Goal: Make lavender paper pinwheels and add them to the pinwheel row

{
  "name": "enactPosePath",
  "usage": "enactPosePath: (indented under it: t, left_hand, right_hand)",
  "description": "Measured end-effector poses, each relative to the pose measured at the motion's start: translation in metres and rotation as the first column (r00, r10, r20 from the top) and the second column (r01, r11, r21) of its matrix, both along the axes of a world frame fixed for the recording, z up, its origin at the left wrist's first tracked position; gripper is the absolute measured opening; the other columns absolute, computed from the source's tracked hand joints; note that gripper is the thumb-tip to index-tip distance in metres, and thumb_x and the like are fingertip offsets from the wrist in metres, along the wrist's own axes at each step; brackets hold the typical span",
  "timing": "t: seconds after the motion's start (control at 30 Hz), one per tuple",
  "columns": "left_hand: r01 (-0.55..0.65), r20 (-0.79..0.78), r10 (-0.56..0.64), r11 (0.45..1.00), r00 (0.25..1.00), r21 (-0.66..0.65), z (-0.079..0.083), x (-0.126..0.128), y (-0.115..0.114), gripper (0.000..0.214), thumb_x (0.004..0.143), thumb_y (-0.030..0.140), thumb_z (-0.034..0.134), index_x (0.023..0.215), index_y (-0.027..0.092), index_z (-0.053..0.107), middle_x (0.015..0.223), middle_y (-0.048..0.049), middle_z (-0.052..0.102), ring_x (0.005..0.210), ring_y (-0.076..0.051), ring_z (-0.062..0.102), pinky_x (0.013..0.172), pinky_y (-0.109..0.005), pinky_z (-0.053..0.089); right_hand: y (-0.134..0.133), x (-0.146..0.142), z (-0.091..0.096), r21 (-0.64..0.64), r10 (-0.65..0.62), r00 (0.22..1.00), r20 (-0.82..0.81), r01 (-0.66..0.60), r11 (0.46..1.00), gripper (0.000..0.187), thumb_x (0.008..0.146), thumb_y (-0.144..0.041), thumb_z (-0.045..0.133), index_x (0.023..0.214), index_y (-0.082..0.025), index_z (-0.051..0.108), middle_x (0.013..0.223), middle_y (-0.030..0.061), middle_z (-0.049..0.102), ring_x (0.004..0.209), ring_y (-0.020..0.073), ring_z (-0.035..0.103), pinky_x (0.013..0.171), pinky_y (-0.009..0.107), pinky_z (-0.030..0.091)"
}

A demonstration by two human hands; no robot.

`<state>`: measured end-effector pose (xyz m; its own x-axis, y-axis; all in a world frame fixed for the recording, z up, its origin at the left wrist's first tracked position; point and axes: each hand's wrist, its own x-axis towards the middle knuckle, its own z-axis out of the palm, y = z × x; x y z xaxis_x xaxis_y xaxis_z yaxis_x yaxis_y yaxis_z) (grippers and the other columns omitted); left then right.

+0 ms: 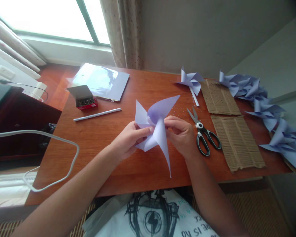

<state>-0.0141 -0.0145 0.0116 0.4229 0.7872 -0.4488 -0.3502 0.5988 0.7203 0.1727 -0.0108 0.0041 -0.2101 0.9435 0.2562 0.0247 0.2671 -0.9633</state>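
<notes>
A lavender paper pinwheel [160, 131] is held up over the middle of the wooden table, its pointed blades curled in toward the centre. My left hand [132, 138] grips it from the left, the thumb pressed near its centre. On the other side my right hand [180, 133] has its fingers bent at the paper's edge, partly hidden behind a blade. Right of that hand lies a pair of scissors [200, 126] with black and white handles, blades parted. A rolled white paper stick [97, 114] rests on the table to the left.
A red box [86, 104] of small dark pieces stands open at left, before a stack of paper [118, 87]. Another pinwheel on a stick [191, 82] lies at the back. Cardboard pieces [238, 141] and several pinwheels [284, 138] fill the right. A white cable [76, 154] loops at left.
</notes>
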Motion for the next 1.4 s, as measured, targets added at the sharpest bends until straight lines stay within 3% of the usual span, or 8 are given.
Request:
enactPosePath:
  t: [0.23,0.4,0.5,0.63,0.77,0.87,1.07,1.4]
  left_hand:
    - [-0.042,-0.033,0.044,0.998,0.998,0.044,-0.002,0.000,0.001,0.026,0.067,0.035,0.088,0.078,0.015,0.076,0.067,-0.0020,0.069,0.055,-0.013,0.058,0.051,-0.022,0.039]
    - [-0.158,-0.037,0.161,0.984,0.986,0.080,-0.002,0.001,0.001,0.025,0.066,0.031,0.089,0.081,0.014,0.077,0.069,-0.0021,0.072,0.061,-0.014,0.062,0.057,-0.023,0.046]
    - [-0.270,-0.068,0.279,0.955,0.958,0.124,-0.002,0.002,0.001,0.026,0.065,0.028,0.089,0.084,0.014,0.077,0.073,-0.0027,0.074,0.065,-0.015,0.064,0.060,-0.023,0.048]
    - [-0.391,-0.223,0.449,0.883,0.865,0.259,-0.006,0.003,0.003,0.030,0.066,0.033,0.088,0.086,0.014,0.076,0.085,-0.0043,0.077,0.074,-0.019,0.068,0.066,-0.025,0.051]
    - [-0.377,-0.340,0.529,0.825,0.778,0.421,-0.009,0.004,0.002,0.026,0.072,0.036,0.084,0.082,0.014,0.073,0.084,-0.0035,0.076,0.074,-0.019,0.066,0.066,-0.026,0.052]
    - [-0.332,-0.389,0.550,0.800,0.739,0.500,-0.009,0.005,0.000,0.024,0.074,0.035,0.081,0.076,0.014,0.070,0.075,-0.0016,0.071,0.067,-0.016,0.062,0.062,-0.025,0.049]
    - [-0.254,-0.435,0.607,0.732,0.665,0.633,-0.010,0.007,-0.001,0.022,0.075,0.030,0.077,0.065,0.014,0.065,0.062,0.0013,0.062,0.059,-0.012,0.052,0.055,-0.023,0.044]
    - [-0.224,-0.390,0.590,0.710,0.707,0.668,-0.008,0.009,-0.004,0.017,0.075,0.026,0.075,0.067,0.014,0.067,0.066,0.0005,0.066,0.060,-0.012,0.056,0.056,-0.021,0.046]
  right_hand:
    - [-0.001,-0.001,-0.001,-0.018,-0.045,0.998,0.046,0.045,0.999,0.010,0.085,-0.037,0.078,0.087,-0.028,0.081,0.084,0.0011,0.073,0.076,0.0172,0.063,0.067,0.031,0.052]
    - [0.001,-0.001,-0.002,-0.044,-0.115,0.991,0.064,0.118,0.992,0.012,0.085,-0.038,0.077,0.084,-0.026,0.078,0.082,0.0016,0.072,0.076,0.0180,0.064,0.067,0.031,0.051]
    - [0.004,0.001,-0.002,-0.024,-0.269,0.957,0.111,0.273,0.962,0.013,0.086,-0.037,0.075,0.084,-0.024,0.076,0.085,0.0020,0.073,0.079,0.0184,0.066,0.070,0.032,0.051]
    - [-0.001,0.002,0.005,0.207,-0.517,0.836,0.184,0.481,0.852,0.008,0.089,-0.032,0.073,0.087,-0.024,0.075,0.085,0.0022,0.072,0.079,0.0195,0.066,0.073,0.034,0.052]
    - [-0.021,-0.010,0.018,0.497,-0.549,0.770,0.326,0.355,0.792,0.011,0.091,-0.019,0.071,0.097,-0.027,0.075,0.089,0.0034,0.074,0.080,0.0199,0.066,0.077,0.035,0.052]
    - [-0.032,-0.026,0.020,0.604,-0.553,0.718,0.422,0.232,0.762,0.016,0.090,-0.015,0.071,0.101,-0.025,0.074,0.088,0.0060,0.075,0.081,0.0211,0.066,0.079,0.035,0.052]
    - [-0.026,-0.045,0.009,0.636,-0.661,0.562,0.497,0.282,0.718,0.010,0.095,-0.023,0.067,0.091,-0.021,0.076,0.084,0.0067,0.075,0.077,0.0204,0.066,0.076,0.033,0.050]
    - [-0.024,-0.046,0.010,0.616,-0.680,0.550,0.485,0.338,0.712,0.013,0.095,-0.024,0.066,0.089,-0.020,0.077,0.083,0.0065,0.076,0.079,0.0201,0.067,0.077,0.032,0.051]
